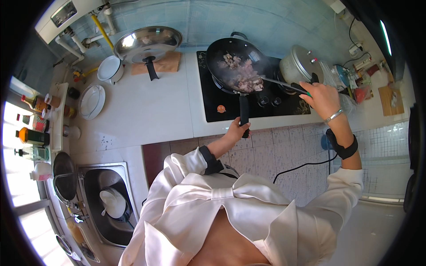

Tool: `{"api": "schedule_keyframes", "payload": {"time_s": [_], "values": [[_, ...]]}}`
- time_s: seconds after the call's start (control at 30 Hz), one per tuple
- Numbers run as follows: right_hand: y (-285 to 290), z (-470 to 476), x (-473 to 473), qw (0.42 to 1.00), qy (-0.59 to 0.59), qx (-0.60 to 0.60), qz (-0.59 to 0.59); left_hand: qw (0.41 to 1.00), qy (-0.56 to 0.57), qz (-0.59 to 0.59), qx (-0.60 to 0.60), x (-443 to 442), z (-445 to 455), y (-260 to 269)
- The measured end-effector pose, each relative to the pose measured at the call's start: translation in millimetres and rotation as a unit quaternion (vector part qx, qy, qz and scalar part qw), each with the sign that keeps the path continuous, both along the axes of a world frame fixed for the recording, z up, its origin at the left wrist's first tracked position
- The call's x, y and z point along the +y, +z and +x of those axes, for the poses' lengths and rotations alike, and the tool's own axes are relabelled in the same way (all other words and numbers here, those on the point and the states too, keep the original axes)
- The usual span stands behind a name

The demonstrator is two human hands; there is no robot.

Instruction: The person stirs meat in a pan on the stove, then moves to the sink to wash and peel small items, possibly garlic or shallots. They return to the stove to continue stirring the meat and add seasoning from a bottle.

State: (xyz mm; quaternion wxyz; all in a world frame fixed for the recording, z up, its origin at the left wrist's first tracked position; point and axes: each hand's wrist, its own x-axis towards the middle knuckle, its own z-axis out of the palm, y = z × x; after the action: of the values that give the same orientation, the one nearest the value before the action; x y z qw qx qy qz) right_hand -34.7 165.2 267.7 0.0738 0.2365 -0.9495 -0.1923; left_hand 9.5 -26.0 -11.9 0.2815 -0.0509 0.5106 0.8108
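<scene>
A black wok sits on the left burner of a black glass gas hob. Chopped meat, partly browned and pinkish, lies in it under a light haze of steam. My left hand is closed around the wok's black handle. From the right, my right hand grips a spatula with a metal shaft and a dark handle. The spatula's far end reaches the meat at the wok's right side; its blade is mostly hidden there.
Right of the wok stands an aluminium pressure cooker. A large steel wok lid leans on the wall at the left, beside a white enamel mug and white plates. Bottles line the window ledge. A steel sink holds dishes.
</scene>
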Motion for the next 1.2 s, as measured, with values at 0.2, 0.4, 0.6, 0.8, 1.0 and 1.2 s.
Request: {"api": "schedule_keyframes", "payload": {"time_s": [0.2, 0.4, 0.6, 0.8, 1.0, 1.2], "values": [[-72, -20, -12, 0.998, -0.033, -0.014, 0.05, 1.0, 0.006, 0.002, 0.003, -1, 1, -3], [-86, -54, -37, 0.998, -0.049, 0.027, -0.001, 0.999, -0.009, 0.046, -0.012, -2, -3, -4], [-31, -42, -10, 0.997, -0.033, -0.024, 0.07, 0.999, -0.019, 0.035, -0.02, -8, -4, -3], [-87, -73, -4, 0.998, -0.06, -0.011, 0.021, 0.999, -0.015, 0.024, -0.042, -8, -3, 0], [-47, -113, 65, 0.985, -0.142, -0.079, -0.052, 0.998, -0.021, -0.05, -0.018, -8, -5, -2], [-116, -189, 97, 0.634, -0.462, -0.474, -0.399, 0.998, -0.016, -0.069, -0.004, -7, -3, -5]]}}
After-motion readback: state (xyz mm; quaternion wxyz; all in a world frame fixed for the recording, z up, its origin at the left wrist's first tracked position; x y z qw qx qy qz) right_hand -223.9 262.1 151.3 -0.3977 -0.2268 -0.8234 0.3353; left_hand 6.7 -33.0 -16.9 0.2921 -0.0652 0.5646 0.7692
